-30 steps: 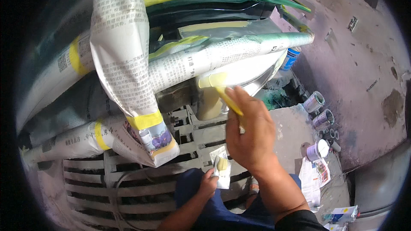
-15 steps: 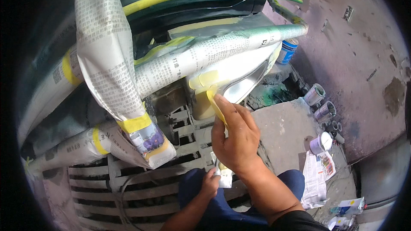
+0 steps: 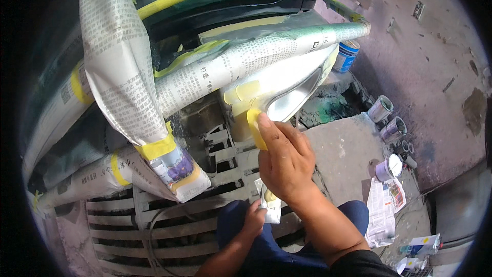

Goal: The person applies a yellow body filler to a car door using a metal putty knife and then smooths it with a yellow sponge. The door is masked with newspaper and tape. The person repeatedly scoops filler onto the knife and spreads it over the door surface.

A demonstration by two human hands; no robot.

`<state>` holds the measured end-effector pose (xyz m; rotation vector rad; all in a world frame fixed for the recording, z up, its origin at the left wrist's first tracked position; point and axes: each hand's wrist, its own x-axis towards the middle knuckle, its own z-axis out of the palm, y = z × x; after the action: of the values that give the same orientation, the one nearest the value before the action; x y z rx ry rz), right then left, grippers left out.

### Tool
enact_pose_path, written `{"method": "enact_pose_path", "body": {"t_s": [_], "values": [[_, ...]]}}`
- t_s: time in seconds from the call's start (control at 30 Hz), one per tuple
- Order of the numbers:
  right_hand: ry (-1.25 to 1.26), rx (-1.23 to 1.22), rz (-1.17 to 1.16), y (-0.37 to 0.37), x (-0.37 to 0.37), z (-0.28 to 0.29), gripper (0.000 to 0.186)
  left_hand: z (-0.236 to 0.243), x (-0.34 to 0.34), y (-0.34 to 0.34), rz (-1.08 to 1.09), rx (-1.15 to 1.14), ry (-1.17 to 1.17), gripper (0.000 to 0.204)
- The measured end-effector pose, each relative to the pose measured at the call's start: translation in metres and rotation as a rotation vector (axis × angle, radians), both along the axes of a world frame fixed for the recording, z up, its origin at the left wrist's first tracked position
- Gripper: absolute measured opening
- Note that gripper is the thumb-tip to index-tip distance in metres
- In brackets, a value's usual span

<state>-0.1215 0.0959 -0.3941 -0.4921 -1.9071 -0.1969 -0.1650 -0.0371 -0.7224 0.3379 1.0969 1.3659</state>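
My right hand [image 3: 289, 161] pinches a yellow flexible spreader [image 3: 253, 125] between thumb and fingers. The spreader's far edge is at the lower left of a white curved car panel [image 3: 282, 74]; I cannot tell if it touches. Pale yellow filler patches [image 3: 248, 91] lie on that panel, just above the spreader. Low over my knees, my left hand [image 3: 253, 219] grips a small white palette [image 3: 273, 214] bearing a dab of yellowish paste. Part of the palette is hidden by my right forearm.
Newspaper-wrapped bars [image 3: 246, 61] cross above the panel, held with yellow tape [image 3: 156, 149]. A slatted grate [image 3: 118, 225] lies below. On the right stand a blue can [image 3: 346, 59], several paint tins [image 3: 381, 109] and newspaper sheets [image 3: 380, 215] by a wall [image 3: 435, 97].
My right hand has shifted slightly right and down, turning the spreader so more of its flat face shows. My left hand still holds the palette. The whole view has shifted a little.
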Motion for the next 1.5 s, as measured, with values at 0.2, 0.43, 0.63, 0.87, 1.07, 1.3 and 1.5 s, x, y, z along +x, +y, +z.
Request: {"method": "enact_pose_path", "body": {"t_s": [0.2, 0.43, 0.63, 0.87, 1.07, 1.3, 1.5], "values": [[0.096, -0.026, -0.036, 0.011, 0.006, 0.017, 0.046, 0.010, 0.003, 0.001, 0.046, -0.021, 0.006, 0.044], [-0.066, 0.058, -0.020, 0.002, 0.002, -0.002, 0.053, 0.019, 0.003, 0.004, 0.025, -0.030, 0.025, 0.044], [0.020, 0.088, -0.028, 0.010, 0.014, 0.001, 0.045, 0.015, 0.000, 0.003, 0.035, -0.070, 0.015, 0.045], [-0.064, 0.109, -0.014, 0.009, 0.005, -0.001, 0.049, 0.019, 0.004, 0.005, 0.027, -0.053, 0.022, 0.045], [0.018, -0.009, 0.005, 0.008, 0.017, -0.002, 0.047, 0.017, -0.001, 0.003, -0.004, -0.057, 0.006, 0.043], [-0.033, 0.021, -0.054, 0.005, 0.002, 0.019, 0.054, 0.020, 0.001, 0.005, 0.025, -0.017, 0.027, 0.046], [-0.019, -0.095, 0.018, -0.004, 0.012, 0.000, 0.052, 0.019, 0.000, 0.006, -0.011, -0.018, 0.007, 0.046]]}}
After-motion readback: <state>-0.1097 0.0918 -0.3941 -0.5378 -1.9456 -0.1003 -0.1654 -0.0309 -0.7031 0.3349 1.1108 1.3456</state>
